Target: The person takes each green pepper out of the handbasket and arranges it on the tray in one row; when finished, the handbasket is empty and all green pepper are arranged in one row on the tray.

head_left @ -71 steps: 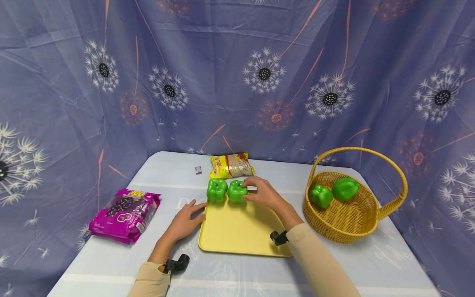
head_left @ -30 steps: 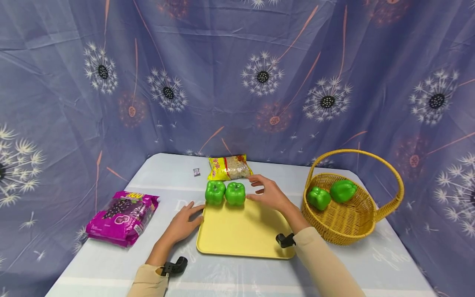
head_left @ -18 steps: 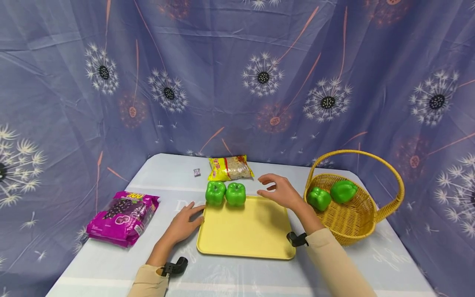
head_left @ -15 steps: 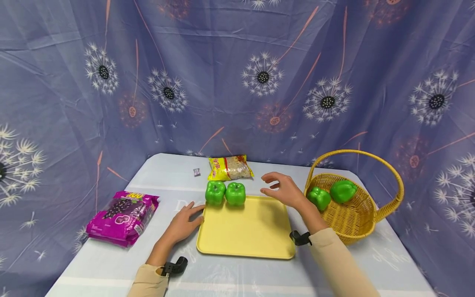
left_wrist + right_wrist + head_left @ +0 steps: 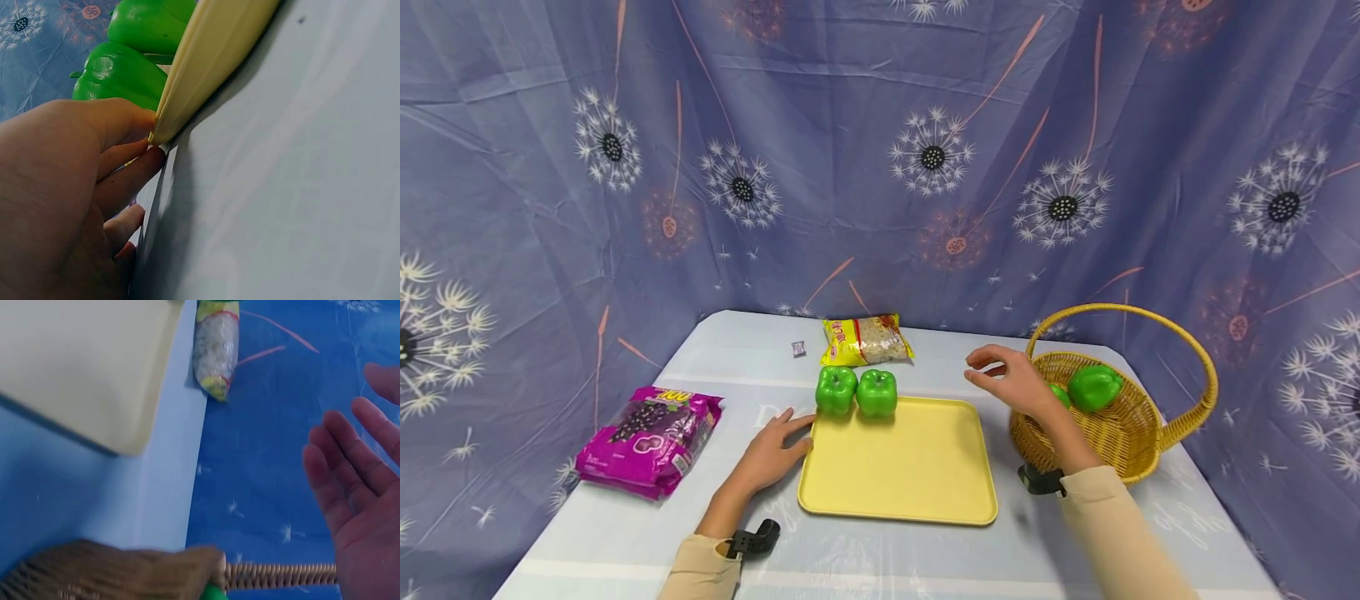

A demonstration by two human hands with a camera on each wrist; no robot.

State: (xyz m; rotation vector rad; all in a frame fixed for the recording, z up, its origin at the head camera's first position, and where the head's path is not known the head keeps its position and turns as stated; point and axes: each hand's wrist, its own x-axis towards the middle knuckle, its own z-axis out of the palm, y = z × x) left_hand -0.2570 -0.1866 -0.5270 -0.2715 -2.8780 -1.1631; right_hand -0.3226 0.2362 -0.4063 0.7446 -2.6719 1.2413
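In the head view my left hand (image 5: 773,450) rests against the left edge of the yellow tray (image 5: 902,467), fingers spread on the table. The left wrist view shows its fingertips touching the tray's rim (image 5: 187,81). Two green bell peppers (image 5: 836,391) (image 5: 876,393) stand side by side at the tray's far left corner. My right hand (image 5: 1018,383) is in the air between the tray and the wicker basket (image 5: 1093,446), fingers loosely bent and holding nothing. Inside the basket lies a green pepper (image 5: 1094,387); another one (image 5: 1060,395) is mostly hidden behind the right hand.
A purple grape-printed bag (image 5: 651,440) lies at the table's left. Behind the peppers is a yellow snack bag (image 5: 867,339), with a small packet (image 5: 798,349) to its left. The basket's tall handle (image 5: 1195,350) arches over its right side. A dandelion-patterned curtain (image 5: 850,167) surrounds the table.
My right hand has let go of the right pepper on the tray and moved right, toward the basket. The left hand has stayed at the tray's edge.
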